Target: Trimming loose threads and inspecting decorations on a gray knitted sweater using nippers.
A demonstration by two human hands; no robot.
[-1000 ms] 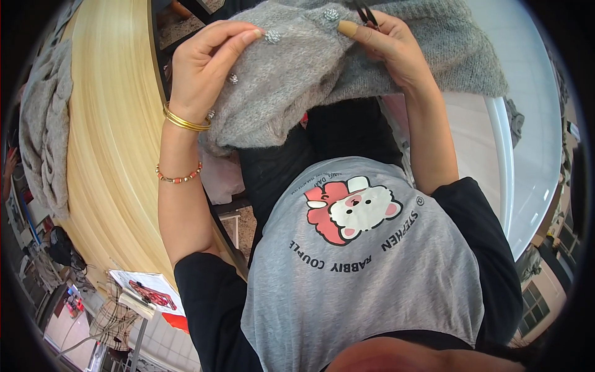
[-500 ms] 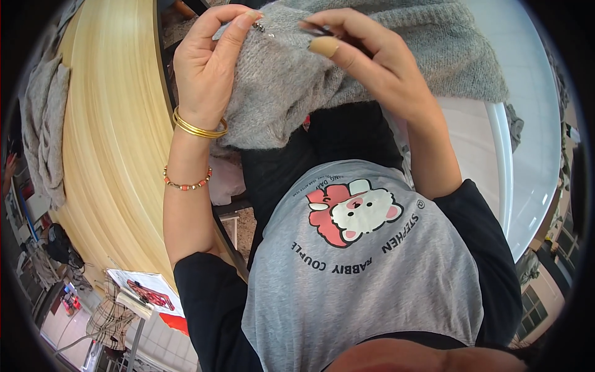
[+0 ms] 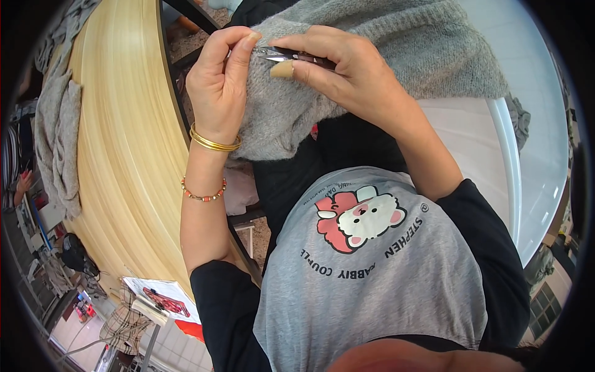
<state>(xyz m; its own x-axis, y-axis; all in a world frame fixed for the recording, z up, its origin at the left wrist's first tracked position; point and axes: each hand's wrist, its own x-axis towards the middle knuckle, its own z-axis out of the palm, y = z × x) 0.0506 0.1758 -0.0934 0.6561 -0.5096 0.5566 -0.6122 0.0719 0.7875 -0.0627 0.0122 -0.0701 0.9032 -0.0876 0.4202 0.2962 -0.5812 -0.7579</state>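
A fuzzy grey knitted garment (image 3: 434, 59) lies over my lap and the white tub's edge. My left hand (image 3: 218, 77) pinches a bit of small, shiny, bead-like trim between thumb and forefinger, just above the knit. In my right hand (image 3: 365, 71) is a pair of dark thread snips (image 3: 316, 60), gripped between thumb and fingers. Their pointed blades are parted and reach the trim beside my left fingertips. A tan finger cover (image 3: 282, 69) sits on my right thumb. Whether the blades touch a thread is too small to tell.
A light wooden table (image 3: 124, 142) runs along my left, with another grey knit piece (image 3: 59, 142) at its far edge. A printed picture sheet (image 3: 164, 301) lies at the table's near end. On my right stands a large white tub (image 3: 511, 167). Another person's hand (image 3: 23, 183) shows far left.
My right hand has brought the snips left, right up to my left fingertips. The whole view has shifted slightly, so both hands appear lower. My left hand keeps its pinch.
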